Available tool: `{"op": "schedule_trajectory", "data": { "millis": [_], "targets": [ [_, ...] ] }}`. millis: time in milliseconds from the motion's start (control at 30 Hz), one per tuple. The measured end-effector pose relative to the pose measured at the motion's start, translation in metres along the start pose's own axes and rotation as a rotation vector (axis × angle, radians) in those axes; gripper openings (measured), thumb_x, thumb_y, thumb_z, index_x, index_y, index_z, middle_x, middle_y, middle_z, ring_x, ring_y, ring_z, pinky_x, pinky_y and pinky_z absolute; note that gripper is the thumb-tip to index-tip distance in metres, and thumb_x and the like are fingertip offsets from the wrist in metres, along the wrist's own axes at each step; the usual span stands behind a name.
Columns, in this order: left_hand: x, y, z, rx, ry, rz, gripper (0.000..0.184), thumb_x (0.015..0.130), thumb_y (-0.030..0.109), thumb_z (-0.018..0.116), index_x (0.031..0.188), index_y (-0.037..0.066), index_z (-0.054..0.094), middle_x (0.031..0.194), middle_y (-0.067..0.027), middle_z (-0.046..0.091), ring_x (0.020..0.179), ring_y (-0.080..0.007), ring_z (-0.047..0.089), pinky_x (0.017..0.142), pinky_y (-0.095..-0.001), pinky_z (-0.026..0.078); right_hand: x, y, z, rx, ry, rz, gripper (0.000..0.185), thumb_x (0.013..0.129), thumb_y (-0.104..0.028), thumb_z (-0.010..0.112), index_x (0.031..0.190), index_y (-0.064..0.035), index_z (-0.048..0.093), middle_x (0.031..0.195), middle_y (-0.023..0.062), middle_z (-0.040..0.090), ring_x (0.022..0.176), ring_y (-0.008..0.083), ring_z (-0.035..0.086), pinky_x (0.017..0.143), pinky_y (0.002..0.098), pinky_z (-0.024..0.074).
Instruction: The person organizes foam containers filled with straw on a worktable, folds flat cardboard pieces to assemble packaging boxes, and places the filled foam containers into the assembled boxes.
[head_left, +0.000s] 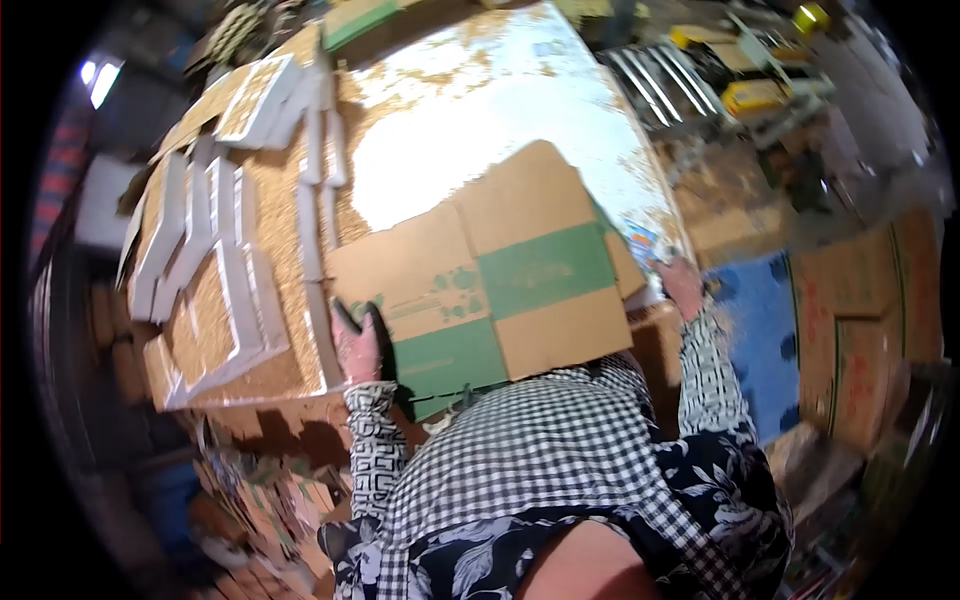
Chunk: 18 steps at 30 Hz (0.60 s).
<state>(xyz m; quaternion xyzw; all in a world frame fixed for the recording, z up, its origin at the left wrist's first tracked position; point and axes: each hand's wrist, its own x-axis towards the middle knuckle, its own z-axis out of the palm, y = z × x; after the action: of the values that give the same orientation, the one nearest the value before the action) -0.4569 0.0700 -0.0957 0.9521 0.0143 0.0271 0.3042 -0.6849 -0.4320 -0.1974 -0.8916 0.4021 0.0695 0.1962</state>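
Brown box (550, 330) flat at the table's (430, 150) near edge, left hand (358, 352) spread beside it, right hand (682, 287) at the near right corner, can't tell its grip.

Your left arm (375, 435) and right arm (711, 375) reach forward, well apart, on either side of your torso (530, 430). Your left hand (357, 350) points ahead, thumb and fingers spread. Your right hand (683, 287) lies farther forward, its fingers bent inward, their grip too blurred to tell.
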Motion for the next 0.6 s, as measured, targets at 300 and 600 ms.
{"op": "schedule_trajectory", "data": {
  "millis": [300,600],
  "targets": [
    [0.000,-0.002,-0.002,-0.186,0.005,-0.037,0.066,0.083,0.030,0.067,0.135,-0.001,0.039,0.131,-0.0245,0.047,0.120,-0.0355,0.046,0.102,-0.0389,0.036,0.015,-0.180,-0.029,0.055,0.145,-0.402,0.056,0.095,-0.031,0.046,0.136,0.0044,0.034,0.127,0.0265,0.048,0.120,0.0385,0.045,0.099,0.0440,0.0379],
    [0.024,0.072,-0.114,-0.730,0.360,0.287,0.031,0.099,0.026,0.044,0.114,0.001,0.056,0.106,-0.0060,0.059,0.093,-0.0131,0.056,0.080,-0.0260,0.046,-0.001,-0.221,-0.159,0.805,0.375,-0.594,0.049,0.092,-0.021,0.052,0.134,0.0006,0.041,0.132,0.0194,0.047,0.121,0.0286,0.044,0.101,0.0373,0.0358]
  ]
}}
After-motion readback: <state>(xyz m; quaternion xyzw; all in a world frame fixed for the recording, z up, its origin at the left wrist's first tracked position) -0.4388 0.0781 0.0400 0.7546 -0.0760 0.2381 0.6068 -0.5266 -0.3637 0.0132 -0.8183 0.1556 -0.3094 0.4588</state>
